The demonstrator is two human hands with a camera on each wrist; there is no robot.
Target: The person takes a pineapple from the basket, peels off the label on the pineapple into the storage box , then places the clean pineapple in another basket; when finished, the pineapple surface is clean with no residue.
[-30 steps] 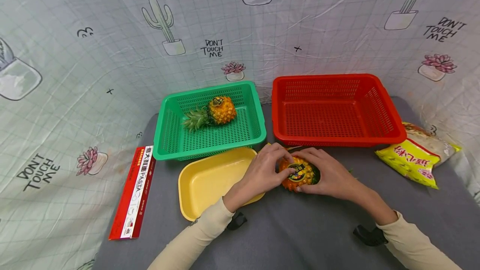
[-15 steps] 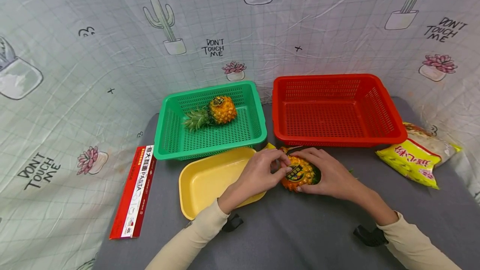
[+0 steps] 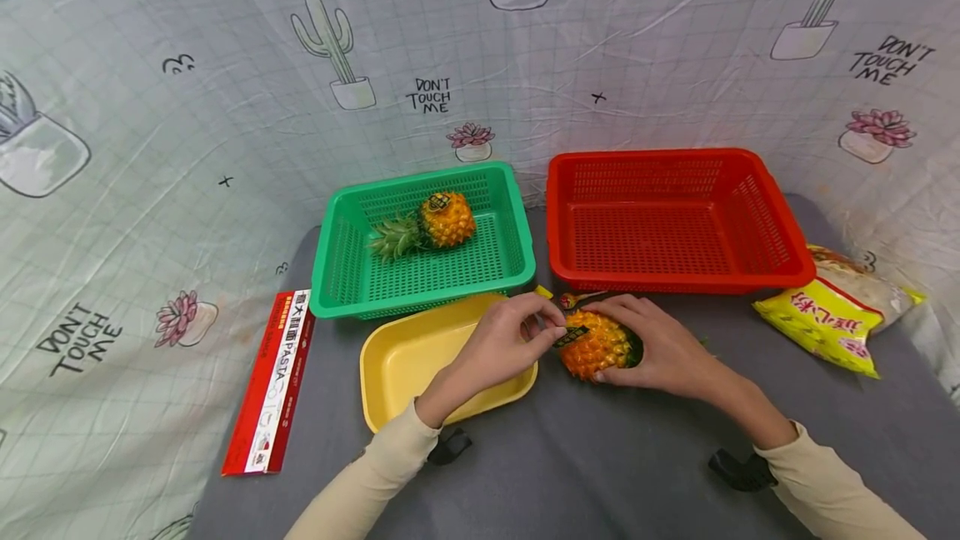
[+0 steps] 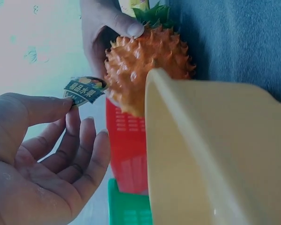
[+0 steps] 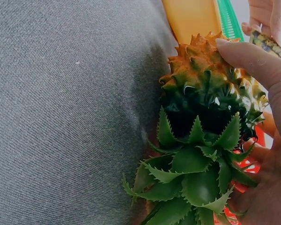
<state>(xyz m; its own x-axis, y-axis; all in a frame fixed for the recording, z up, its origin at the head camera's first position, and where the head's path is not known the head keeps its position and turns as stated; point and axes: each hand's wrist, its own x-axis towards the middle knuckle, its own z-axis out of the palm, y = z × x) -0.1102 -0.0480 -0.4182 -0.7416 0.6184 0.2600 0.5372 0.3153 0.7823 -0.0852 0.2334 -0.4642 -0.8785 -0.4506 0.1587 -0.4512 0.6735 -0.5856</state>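
An orange pineapple [image 3: 596,350] with a green crown lies on the grey cloth, its leaves nearest the camera in the right wrist view. My right hand [image 3: 667,352] grips it from the right, thumb on the near side and fingers over the far side. Between thumb and index finger, my left hand [image 4: 42,140] pinches a dark printed sticker [image 4: 84,90]. In the left wrist view the sticker's far end is right at the pineapple's spiky skin. The left hand's other fingers curl loosely, and its forearm passes over the yellow tray [image 3: 390,407].
Behind stand a green basket [image 3: 330,273] holding another pineapple [image 3: 447,219], and a red basket [image 3: 675,283]. A red pasta box [image 3: 262,390] lies at left, a yellow food bag [image 3: 825,319] at right. A dark thin-handled item [image 3: 576,300] lies behind the held pineapple.
My left hand has moved left from the pineapple's face, drawing the sticker off its front. The sticker now sits at the fruit's left side. The right hand stays in place.
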